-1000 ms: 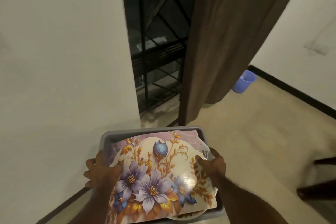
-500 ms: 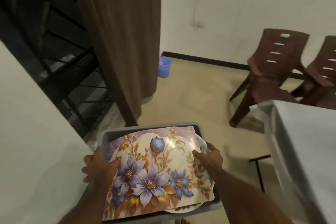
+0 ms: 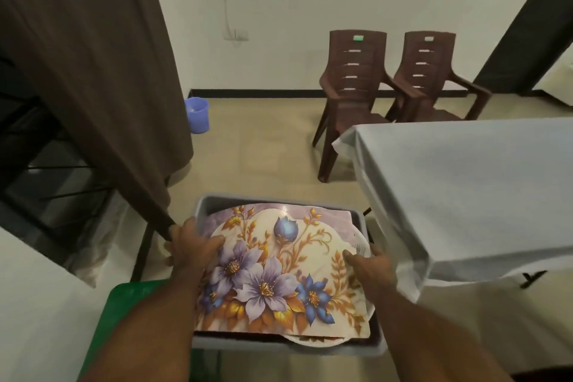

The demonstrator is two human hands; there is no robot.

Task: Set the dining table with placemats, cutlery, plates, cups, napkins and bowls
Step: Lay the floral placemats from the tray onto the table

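I carry a grey plastic tub in front of me. A floral placemat with purple and blue flowers lies on top of its contents. A white plate rim peeks out under the mat's near edge; the rest of the load is hidden. My left hand grips the tub's left rim, thumb on the mat. My right hand grips the right rim, thumb on the mat. The dining table, covered by a pale cloth, stands bare to my right.
Two dark brown plastic chairs stand at the table's far end by the white wall. A brown curtain hangs at left over a barred window. A small blue bucket sits on the floor. A green surface lies below left.
My view has swung right from the window and curtain to the room; the table and both chairs have come into sight. My hands keep the same grip on the tub.
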